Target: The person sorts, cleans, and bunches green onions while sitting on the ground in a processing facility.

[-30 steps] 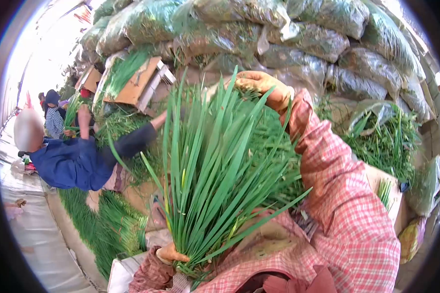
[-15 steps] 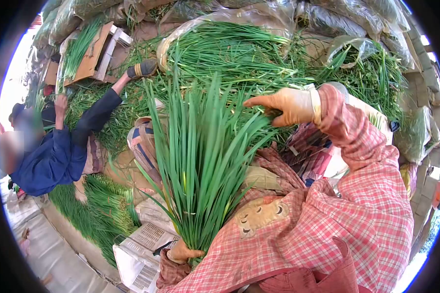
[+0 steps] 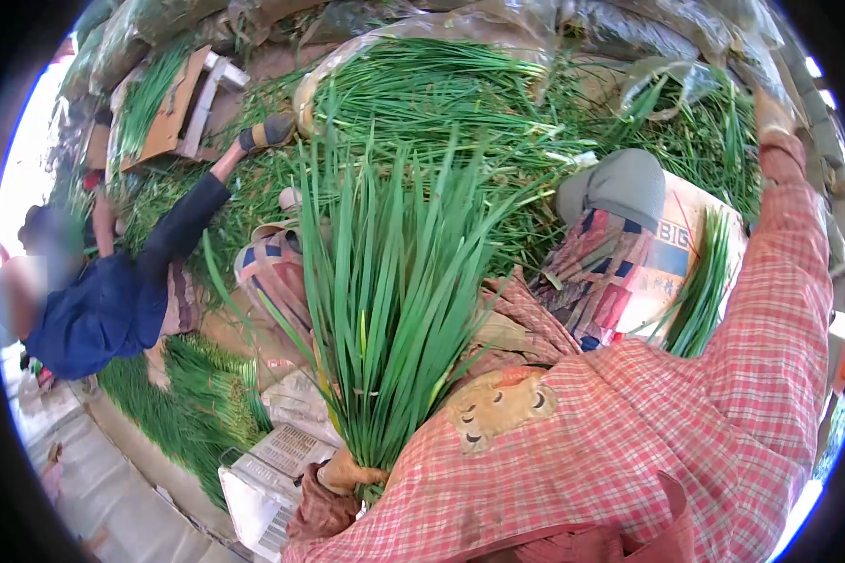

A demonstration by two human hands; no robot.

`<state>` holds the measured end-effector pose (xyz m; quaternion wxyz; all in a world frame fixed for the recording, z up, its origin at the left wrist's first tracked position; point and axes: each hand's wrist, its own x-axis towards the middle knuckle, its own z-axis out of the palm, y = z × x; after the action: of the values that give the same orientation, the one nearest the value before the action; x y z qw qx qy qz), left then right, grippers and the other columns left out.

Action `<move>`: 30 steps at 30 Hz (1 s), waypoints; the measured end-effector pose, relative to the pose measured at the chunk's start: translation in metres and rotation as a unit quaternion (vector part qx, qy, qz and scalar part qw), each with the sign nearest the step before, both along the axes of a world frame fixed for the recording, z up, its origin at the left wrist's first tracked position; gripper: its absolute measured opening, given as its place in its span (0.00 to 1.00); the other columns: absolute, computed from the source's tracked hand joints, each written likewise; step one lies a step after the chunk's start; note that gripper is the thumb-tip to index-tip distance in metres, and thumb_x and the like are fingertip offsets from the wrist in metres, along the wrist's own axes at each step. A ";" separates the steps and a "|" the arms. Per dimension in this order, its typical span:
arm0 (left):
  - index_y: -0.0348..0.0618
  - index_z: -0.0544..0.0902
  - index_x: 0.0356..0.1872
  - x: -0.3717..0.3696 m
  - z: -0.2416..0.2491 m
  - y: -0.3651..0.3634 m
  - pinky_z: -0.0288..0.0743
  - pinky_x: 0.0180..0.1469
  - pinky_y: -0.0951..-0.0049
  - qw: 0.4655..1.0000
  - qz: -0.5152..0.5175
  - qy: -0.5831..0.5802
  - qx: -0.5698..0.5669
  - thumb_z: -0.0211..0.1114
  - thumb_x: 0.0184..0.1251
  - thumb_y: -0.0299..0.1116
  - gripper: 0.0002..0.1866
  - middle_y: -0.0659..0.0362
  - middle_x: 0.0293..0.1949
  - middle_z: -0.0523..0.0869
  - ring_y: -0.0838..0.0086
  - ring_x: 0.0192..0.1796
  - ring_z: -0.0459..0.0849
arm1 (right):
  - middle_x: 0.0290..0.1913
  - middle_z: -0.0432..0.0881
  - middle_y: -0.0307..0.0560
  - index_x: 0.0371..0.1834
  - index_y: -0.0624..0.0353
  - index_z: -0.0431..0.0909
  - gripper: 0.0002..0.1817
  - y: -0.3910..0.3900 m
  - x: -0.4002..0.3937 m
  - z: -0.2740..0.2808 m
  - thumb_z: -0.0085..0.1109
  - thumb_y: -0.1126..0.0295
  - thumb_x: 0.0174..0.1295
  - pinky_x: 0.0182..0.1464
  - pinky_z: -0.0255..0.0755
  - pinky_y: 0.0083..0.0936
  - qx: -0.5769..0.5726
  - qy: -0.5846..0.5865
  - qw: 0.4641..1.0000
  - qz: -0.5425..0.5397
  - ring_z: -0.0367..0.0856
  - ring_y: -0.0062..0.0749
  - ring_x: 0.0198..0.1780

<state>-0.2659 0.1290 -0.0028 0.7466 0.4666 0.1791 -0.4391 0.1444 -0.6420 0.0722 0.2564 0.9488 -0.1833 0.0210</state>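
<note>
My gloved left hand is wrapped round the base of a large bunch of garlic chives. The long flat leaves fan upward and away from me, their tips spread loosely. Far out at the upper right, my right hand reaches at the end of a stretched arm, close to a clear plastic bag and loose green leaves. Its fingers are blurred and distorted near the picture's edge, so their grip does not show.
A pile of chives lies on plastic sheeting ahead, with scattered leaves around. A cardboard box on the right bears a small bunch. More chives lie at lower left, beside a white crate. A person in blue sits at left.
My right hand has left the leaf tips and swung out to the upper right, uncovering the cardboard box. My left hand keeps hold of the garlic chives in nearly the same place.
</note>
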 end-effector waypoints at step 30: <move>0.37 0.58 0.60 0.273 -0.018 -0.083 0.66 0.55 0.72 0.866 -0.046 -0.410 0.283 0.74 0.43 0.32 0.42 0.55 0.52 0.72 0.71 0.51 0.72 | 0.37 0.80 0.39 0.49 0.60 0.72 0.26 0.524 -0.027 -0.071 0.68 0.75 0.43 0.39 0.74 0.24 0.990 0.033 0.103 0.087 0.79 0.27 0.36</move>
<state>0.0071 0.0464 -0.0210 0.5677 0.8035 -0.0483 -0.1729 0.1177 -0.1183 0.0011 -0.9092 0.3679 0.0510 -0.1882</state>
